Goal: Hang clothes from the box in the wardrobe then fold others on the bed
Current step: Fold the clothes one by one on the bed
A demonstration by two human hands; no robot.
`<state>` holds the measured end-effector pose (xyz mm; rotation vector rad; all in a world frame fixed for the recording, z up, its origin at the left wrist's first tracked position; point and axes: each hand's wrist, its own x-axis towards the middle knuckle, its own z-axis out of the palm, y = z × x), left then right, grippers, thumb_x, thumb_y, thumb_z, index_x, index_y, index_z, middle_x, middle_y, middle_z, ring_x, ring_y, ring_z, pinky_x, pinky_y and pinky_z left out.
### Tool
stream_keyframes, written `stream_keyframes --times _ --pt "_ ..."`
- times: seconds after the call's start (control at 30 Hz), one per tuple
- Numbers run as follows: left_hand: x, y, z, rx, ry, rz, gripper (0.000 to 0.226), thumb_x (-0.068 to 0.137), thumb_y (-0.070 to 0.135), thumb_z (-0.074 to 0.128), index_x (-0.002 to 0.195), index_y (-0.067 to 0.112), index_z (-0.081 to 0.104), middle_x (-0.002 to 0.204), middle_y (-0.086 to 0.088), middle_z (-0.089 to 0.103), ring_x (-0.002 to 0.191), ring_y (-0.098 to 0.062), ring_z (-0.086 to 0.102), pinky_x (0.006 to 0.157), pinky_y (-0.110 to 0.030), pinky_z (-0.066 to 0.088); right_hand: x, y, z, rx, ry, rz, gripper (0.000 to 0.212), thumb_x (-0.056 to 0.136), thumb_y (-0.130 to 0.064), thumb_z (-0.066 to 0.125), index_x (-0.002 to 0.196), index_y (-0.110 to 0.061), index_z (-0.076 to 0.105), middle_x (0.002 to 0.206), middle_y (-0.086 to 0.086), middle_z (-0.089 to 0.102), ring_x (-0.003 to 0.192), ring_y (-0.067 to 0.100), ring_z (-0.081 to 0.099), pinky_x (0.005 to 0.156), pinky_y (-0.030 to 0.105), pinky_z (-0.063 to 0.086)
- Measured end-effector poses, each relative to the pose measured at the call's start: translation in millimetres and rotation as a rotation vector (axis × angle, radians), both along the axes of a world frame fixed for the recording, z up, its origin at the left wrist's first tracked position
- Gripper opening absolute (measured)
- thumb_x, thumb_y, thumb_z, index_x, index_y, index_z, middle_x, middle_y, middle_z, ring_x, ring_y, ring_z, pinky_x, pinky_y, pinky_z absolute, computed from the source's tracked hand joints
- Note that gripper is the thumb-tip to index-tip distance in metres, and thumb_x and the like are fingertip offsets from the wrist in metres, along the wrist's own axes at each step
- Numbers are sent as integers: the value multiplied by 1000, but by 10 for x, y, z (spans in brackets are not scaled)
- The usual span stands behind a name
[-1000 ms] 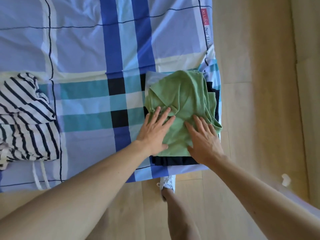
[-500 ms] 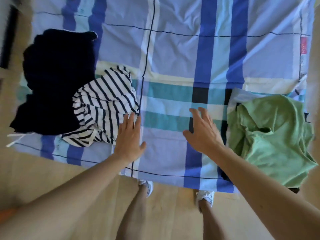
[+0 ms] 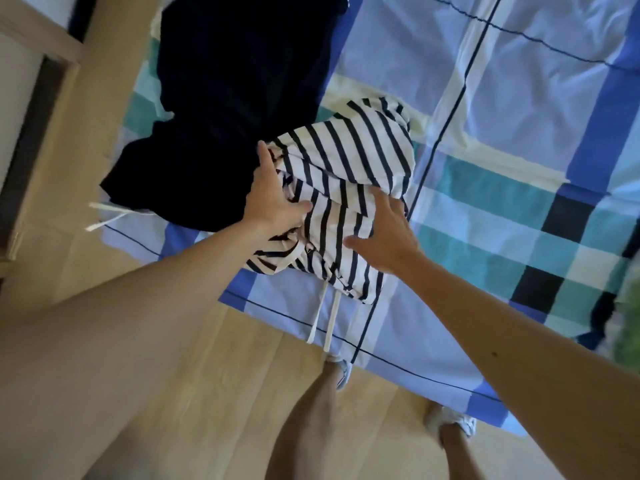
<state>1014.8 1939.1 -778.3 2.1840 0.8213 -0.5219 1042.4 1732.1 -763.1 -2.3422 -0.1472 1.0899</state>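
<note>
Striped navy-and-white garment is lying crumpled near the front edge of the bed, directly under both hands. Its white drawstrings are trailing toward the person, below the right wrist.

Left hand is resting at the garment's left border. Its fingers are lying straight and spread where the stripes are meeting a dark navy garment, and the thumb is lying across the stripes. No pinch is showing.

Right hand is lying on the opposite side, fingers apart and extended, clamping nothing.

Judgement: the hands are bracketing the bundle so as to gather it and draw it clear of the navy piece, which is lying just beyond the left fingertips and touching it.

A blurred green garment is sitting well to the right of the right hand.

Folding of the striped item is not yet begun. The plaid sheet right of the right hand is appearing the likely working area.
</note>
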Motion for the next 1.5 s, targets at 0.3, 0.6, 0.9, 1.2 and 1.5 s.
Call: stream_keyframes --times 0.3,0.6,0.9,1.2,1.5 --pt "222 -182 230 -172 -3 -179 39 88 43 72 99 6 69 98 -3 74 91 -15 69 84 -38 56 50 71 130 46 75 -14 117 70 -53 84 157 -18 15 161 7 17 146 27 29 115 41 32" --pt "424 -692 1138 -431 -22 -184 28 84 46 76 99 24 76 93 11 78 90 -2 72 88 -26 53 322 -451 653 367 141 -510 10 87 -13 71 85 -22 68 79 -9 73 76 11 68 73 30 54" --pt "725 -992 2643 -314 -151 -211 22 86 39 75 95 19 79 89 -1 79 81 -10 72 78 -26 51 681 -1407 2111 412 -55 -507 17 97 -18 58 89 -22 72 82 20 69 73 19 61 70 34 47" --pt "689 -1347 5271 7 -440 -435 35 89 37 72 115 12 70 77 -21 71 55 -15 56 51 -20 36 915 -1952 4655 279 -483 -211 24 99 -20 54 77 -11 56 56 3 42 34 3 38 38 16 27" --pt "864 -1937 7614 155 -940 -434 21 91 27 70 91 11 56 87 0 55 84 -14 49 65 -17 34 767 -1971 6678 575 -683 -162 26 89 -36 66 103 -17 55 84 -5 59 65 0 53 61 19 41"
